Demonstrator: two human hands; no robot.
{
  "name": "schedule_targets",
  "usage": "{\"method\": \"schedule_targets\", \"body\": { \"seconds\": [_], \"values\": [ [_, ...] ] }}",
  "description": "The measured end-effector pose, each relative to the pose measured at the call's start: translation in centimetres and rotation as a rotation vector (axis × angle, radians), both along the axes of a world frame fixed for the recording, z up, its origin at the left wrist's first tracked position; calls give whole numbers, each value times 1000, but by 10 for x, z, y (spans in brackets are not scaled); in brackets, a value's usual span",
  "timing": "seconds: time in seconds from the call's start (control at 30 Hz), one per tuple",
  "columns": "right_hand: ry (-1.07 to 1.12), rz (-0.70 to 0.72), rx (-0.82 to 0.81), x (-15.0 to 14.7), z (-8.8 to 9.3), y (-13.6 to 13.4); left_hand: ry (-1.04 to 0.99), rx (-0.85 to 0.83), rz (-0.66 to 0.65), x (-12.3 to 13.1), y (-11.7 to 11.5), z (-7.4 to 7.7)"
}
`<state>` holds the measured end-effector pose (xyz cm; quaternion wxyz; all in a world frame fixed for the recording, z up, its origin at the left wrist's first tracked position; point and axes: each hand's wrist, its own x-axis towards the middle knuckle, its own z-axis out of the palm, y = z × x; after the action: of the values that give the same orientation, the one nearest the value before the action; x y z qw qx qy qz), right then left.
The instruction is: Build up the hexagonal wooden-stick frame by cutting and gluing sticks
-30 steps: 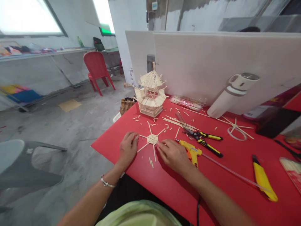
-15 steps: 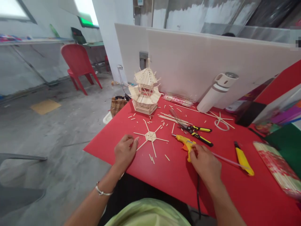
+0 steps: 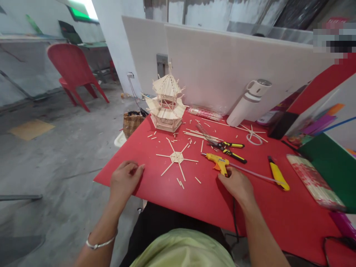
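My right hand (image 3: 236, 183) is curled around the lower handle of a yellow glue gun (image 3: 218, 162), which lies on the red table (image 3: 194, 207) with a clear glue stick (image 3: 256, 174) trailing to its right. My left hand (image 3: 124, 181) rests near the table's left front edge, fingers curled in loosely and nothing visible in them. Between the hands lies a flat star of thin wooden sticks (image 3: 177, 157) with a small hexagonal web at its centre. Neither hand touches it. A stick-built pagoda model (image 3: 166, 104) stands at the table's far left corner.
Yellow-handled snips (image 3: 229, 150), a yellow utility knife (image 3: 278, 177), a white bottle (image 3: 247, 104), a white ring (image 3: 253, 139), loose sticks and a packed stick bundle (image 3: 314, 181) lie on the table. White boards (image 3: 236, 63) stand behind. A basket (image 3: 132, 124) and red chair (image 3: 72, 70) stand on the floor at left.
My right hand left the stick star and moved right onto the glue gun's handle. My left hand let go of the star and drew back toward the table's front left edge.
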<state>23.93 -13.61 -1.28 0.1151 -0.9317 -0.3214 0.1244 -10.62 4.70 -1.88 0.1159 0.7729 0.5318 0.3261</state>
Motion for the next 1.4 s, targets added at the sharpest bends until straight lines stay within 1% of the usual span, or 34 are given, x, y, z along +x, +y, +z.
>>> {"method": "schedule_targets", "body": {
  "seconds": [0.07,0.1,0.13,0.17,0.27,0.3,0.37,0.47,0.5,0.57,0.67,0.77,0.83,0.9,1.03,1.1,1.17,1.27,1.33,1.4],
  "values": [
    [21,-39,36,3,-2,2,6,52,36,1,-5,4],
    [47,-55,78,5,-3,2,6,76,16,4,-8,5],
    [81,-65,125,8,-5,1,10,97,-44,7,-13,7],
    [117,-69,173,9,-8,0,25,110,-144,12,-18,8],
    [182,-73,264,9,-14,-5,147,116,-562,33,-32,11],
    [192,-76,289,7,-15,-7,188,97,-660,40,-36,11],
    [267,-103,430,0,-14,-10,275,72,-777,55,-41,11],
    [508,-153,753,-14,-5,-10,384,67,-857,71,-43,9],
    [587,-158,834,-18,-1,-9,407,62,-868,74,-42,9],
    [684,-145,903,-25,5,-6,432,44,-873,77,-41,8],
    [759,-125,930,-32,11,1,441,23,-858,75,-43,7],
    [804,-125,959,-36,10,7,415,1,-836,71,-48,6],
    [816,-105,967,-37,8,10,348,-38,-819,67,-50,6],
    [815,-61,943,-37,6,12,235,-97,-801,63,-51,6],
    [795,108,880,-35,9,15,-26,-175,-747,56,-52,7],
    [731,196,853,-36,16,19,-84,-162,-700,55,-53,5],
    [596,251,775,-38,26,26,-105,-106,-641,56,-55,1],
    [330,324,620,-42,42,40,-156,19,-553,57,-56,-6],
    [132,410,570,-42,50,51,-195,70,-508,57,-55,-10],
    [-86,512,539,-42,53,62,-216,76,-479,57,-55,-12]
  ]
}}
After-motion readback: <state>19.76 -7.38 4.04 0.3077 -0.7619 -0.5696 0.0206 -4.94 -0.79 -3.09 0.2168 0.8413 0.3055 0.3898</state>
